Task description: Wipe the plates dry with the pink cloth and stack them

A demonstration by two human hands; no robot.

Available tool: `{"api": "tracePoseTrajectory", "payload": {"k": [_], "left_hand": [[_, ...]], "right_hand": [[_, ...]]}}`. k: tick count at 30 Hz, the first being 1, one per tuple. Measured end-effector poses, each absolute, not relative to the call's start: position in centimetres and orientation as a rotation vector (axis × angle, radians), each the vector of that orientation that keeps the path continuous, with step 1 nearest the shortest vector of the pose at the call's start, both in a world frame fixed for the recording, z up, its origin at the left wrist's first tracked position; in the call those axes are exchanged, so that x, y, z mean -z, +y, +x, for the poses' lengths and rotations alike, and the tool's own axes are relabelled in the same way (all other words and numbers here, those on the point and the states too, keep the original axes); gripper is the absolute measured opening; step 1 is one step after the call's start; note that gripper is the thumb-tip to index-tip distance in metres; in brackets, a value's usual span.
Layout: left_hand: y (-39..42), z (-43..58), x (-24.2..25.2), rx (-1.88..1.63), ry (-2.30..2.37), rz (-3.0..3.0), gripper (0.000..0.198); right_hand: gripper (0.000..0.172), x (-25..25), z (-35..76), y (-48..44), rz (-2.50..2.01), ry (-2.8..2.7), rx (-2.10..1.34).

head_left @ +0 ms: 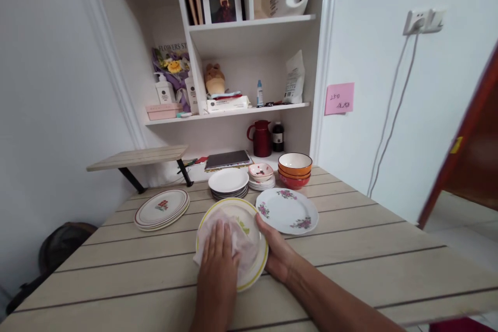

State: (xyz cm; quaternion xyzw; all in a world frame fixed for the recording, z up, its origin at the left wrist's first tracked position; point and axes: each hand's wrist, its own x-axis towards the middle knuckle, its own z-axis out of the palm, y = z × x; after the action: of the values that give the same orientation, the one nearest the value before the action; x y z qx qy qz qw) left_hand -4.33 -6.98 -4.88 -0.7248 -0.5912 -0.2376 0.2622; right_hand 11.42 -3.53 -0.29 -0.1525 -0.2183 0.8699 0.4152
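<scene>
A round cream plate [254, 264] with a yellow rim and a green printed motif is held slightly tilted above the table. My right hand [278, 251] grips its right edge, thumb on the rim and the other fingers hidden underneath. Over the left part of the plate lies a thin pale pink cloth [243, 249]. My left hand [218, 259] rests flat on this cloth, fingers stretched out, pressing it against the plate. Just beyond my right hand is a white plate [286, 210] with pink flower prints.
Stacked plates [161, 208] with a red flower print lie at left. Behind are white plates [228, 180], small bowls [260, 171] on saucers, and orange and red bowls [294, 166]. A small raised wooden shelf [138, 156] stands at back left, a dark red jug [262, 138] farther back.
</scene>
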Motion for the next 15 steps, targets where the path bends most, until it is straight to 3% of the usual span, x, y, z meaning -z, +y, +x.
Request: {"api": "tracePoseTrajectory", "payload": {"k": [4, 8, 15], "left_hand": [[-7.1, -3.0, 2.7, 0.582, -1.509, -2.135, 0.070], [-6.1, -3.5, 1.0, 0.631, -1.538, -2.094, 0.067], [-6.7, -4.3, 3.9, 0.778, -1.663, -1.799, 0.065]], "right_hand": [[0.058, 0.1, 11.5, -3.9, -0.414, -0.595, -2.270], [0.056, 0.0, 11.3, -4.1, -0.395, -0.685, -2.269], [0.060, 0.3, 11.2, -3.7, -0.373, -0.626, -2.214]]}}
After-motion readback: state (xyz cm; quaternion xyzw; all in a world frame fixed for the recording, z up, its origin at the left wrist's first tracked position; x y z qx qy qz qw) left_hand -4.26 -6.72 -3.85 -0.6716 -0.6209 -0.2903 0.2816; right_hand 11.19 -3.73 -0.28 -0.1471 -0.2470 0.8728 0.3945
